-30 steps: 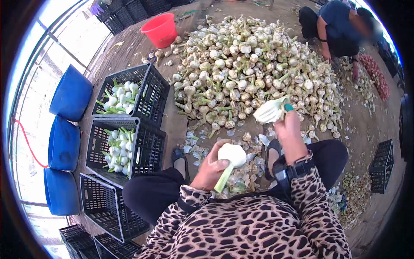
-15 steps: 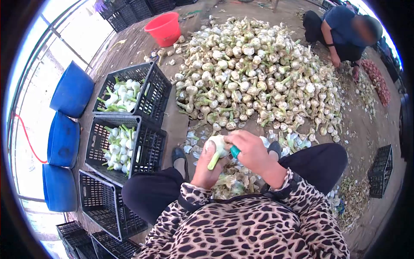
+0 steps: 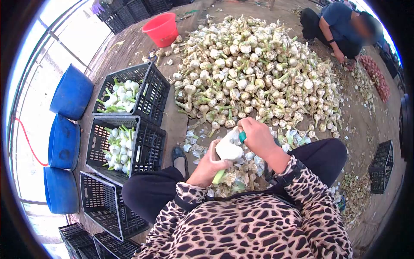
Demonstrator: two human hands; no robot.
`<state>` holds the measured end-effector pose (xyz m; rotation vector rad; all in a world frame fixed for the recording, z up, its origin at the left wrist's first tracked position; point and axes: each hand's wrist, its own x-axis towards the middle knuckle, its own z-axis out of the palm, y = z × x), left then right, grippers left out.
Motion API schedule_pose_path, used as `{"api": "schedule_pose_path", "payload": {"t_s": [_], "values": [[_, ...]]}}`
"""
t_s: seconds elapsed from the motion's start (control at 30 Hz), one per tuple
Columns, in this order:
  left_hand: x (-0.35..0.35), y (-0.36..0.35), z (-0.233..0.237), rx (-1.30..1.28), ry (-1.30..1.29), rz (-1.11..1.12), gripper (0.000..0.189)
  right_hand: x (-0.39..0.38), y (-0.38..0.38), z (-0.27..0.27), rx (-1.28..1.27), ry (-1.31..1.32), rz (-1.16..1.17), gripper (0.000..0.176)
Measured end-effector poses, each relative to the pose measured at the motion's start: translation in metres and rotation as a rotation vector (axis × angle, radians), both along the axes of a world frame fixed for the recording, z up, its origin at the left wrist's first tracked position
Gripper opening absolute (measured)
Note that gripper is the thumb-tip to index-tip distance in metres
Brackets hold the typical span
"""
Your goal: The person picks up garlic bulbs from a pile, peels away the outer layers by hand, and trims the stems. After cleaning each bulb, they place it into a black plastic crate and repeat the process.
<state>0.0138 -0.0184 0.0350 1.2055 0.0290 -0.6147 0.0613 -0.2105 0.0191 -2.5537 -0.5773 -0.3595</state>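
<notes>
My left hand (image 3: 208, 167) is closed around a white garlic bulb (image 3: 227, 150), its green stem (image 3: 219, 176) poking out below toward me. Pinched in my right hand (image 3: 263, 140) is a strip of pale garlic skin (image 3: 234, 134), stretched up from the bulb. A green band (image 3: 242, 137) wraps one finger of that hand. Beyond both hands lies a large heap of unpeeled garlic (image 3: 254, 73). Loose papery skins (image 3: 241, 175) cover the ground between my legs, under the hands.
At my left, two black crates (image 3: 148, 146) hold peeled garlic, with another black crate (image 3: 99, 196) nearer me. Blue tubs (image 3: 64, 140) line the wall. A red bucket (image 3: 161, 32) stands behind the crates. Another person (image 3: 334, 32) crouches at far right beside a red net sack (image 3: 375, 77).
The bulb has turned in my left hand, its white base now showing. My right hand has shifted up and right, drawing a strip of skin away from it.
</notes>
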Motion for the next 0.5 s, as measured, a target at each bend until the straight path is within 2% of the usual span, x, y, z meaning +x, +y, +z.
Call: {"api": "schedule_pose_path", "payload": {"t_s": [0.07, 0.17, 0.2, 0.3, 0.33, 0.43, 0.5], "values": [[-0.002, -0.003, 0.002, 0.069, -0.165, -0.047, 0.068, 0.002, -0.003, -0.016, -0.139, 0.084, -0.107, 0.012], [0.000, -0.004, 0.002, 0.106, -0.278, 0.060, 0.068, -0.002, -0.014, -0.023, -0.345, 0.290, -0.147, 0.008], [0.003, -0.002, -0.001, 0.213, -0.365, 0.062, 0.069, -0.004, -0.018, -0.021, -0.418, 0.456, -0.089, 0.011], [0.005, 0.005, -0.020, 0.597, -0.536, 0.133, 0.069, -0.013, -0.016, -0.022, -0.058, 0.438, 0.036, 0.014], [0.004, 0.003, -0.010, 0.691, -0.544, 0.165, 0.070, -0.015, -0.006, -0.013, 0.333, 0.395, -0.002, 0.019], [0.004, 0.002, -0.014, 0.859, -0.632, 0.141, 0.068, -0.025, 0.023, 0.026, 0.671, 0.451, 0.063, 0.021], [0.004, 0.002, -0.023, 1.003, -0.837, 0.132, 0.067, -0.027, 0.036, 0.030, 0.543, 0.377, 0.087, 0.020]]}}
